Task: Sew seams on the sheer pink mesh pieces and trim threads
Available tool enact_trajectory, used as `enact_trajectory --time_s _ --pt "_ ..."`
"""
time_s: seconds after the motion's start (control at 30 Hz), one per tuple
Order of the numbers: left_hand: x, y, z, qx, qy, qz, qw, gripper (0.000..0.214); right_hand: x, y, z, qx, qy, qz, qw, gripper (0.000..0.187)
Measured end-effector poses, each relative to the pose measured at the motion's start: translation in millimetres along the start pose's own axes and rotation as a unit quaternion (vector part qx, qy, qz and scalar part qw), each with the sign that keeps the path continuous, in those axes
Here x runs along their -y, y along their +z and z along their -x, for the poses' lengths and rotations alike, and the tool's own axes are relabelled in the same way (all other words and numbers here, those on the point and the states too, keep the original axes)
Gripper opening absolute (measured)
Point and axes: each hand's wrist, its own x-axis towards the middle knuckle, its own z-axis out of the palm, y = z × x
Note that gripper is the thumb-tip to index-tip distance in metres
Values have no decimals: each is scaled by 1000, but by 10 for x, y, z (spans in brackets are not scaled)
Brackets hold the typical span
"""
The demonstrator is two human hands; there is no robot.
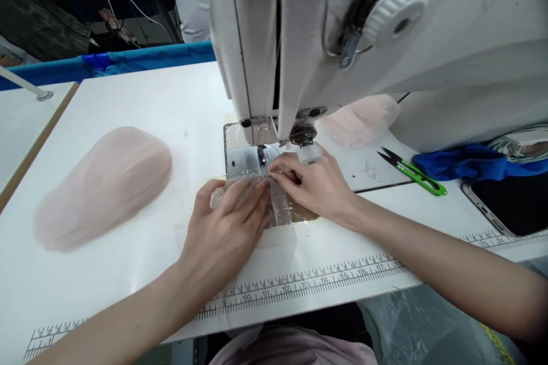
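A small piece of sheer, nearly see-through fabric [280, 208] lies at the needle plate [242, 161] of a white sewing machine [257, 28]. My left hand [226, 228] rests on the fabric's left part, fingers stretched out and pressing it down. Just in front of the presser foot [262, 154], my right hand [319, 185] pinches the fabric's edge between thumb and forefinger. The two hands' fingertips almost meet. Part of the fabric is hidden under my left fingers.
Pale pink sheer fabric [107, 182] lies to the left, and another pink piece [359, 120] behind the machine head. Green thread snips [417, 175], blue cloth [466, 162] and a phone [514, 205] lie right. A printed ruler [299, 288] runs along the front edge.
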Motion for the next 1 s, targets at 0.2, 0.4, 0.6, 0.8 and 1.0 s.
enact_trajectory --time_s 0.2,0.4,0.6,0.8,1.0 --pt "193 35 -80 5 21 27 999 26 26 -64 122 6 -137 135 981 33" --pt "161 29 -63 5 12 1 1000 29 81 -89 132 19 -155 196 968 31" --pt "195 66 -83 7 14 1 1000 30 99 -94 114 11 -160 210 964 29" --pt "230 83 -98 -2 8 -2 1000 30 71 -68 106 4 -158 203 966 28" --pt "248 96 -129 2 14 -21 1000 27 55 -56 87 -3 -155 211 965 25"
